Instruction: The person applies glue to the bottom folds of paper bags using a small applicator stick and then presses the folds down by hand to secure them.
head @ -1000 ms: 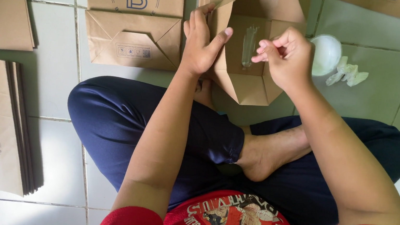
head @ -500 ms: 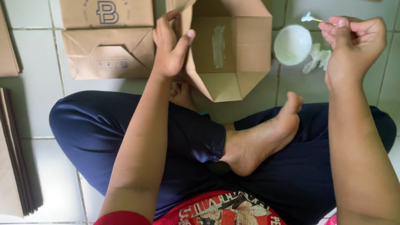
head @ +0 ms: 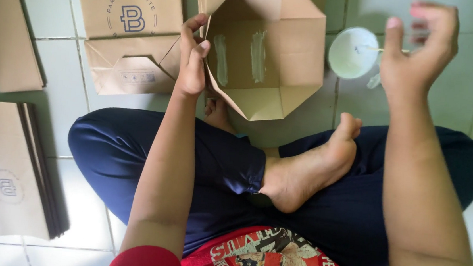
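Note:
I sit cross-legged on a tiled floor. My left hand (head: 192, 61) pinches the left edge of a brown paper bag (head: 266, 56) whose bottom flaps are folded open towards me. Two pale streaks of glue show on its inner panel. To the right, my right hand (head: 418, 49) is raised beside a small white bowl (head: 350, 53). Its fingers hold a thin stick (head: 376, 49) whose tip reaches over the bowl. The hand is blurred.
A folded brown paper bag (head: 131, 32) with a printed mark lies flat to the left of the open one. A stack of flat bags (head: 11, 170) lies at my left, another flat piece (head: 8, 39) beyond it. My bare foot (head: 307, 168) rests below the open bag.
My right hand left the open bag and moved right to the white bowl. My left hand kept its grip on the bag's edge. The view has moved closer.

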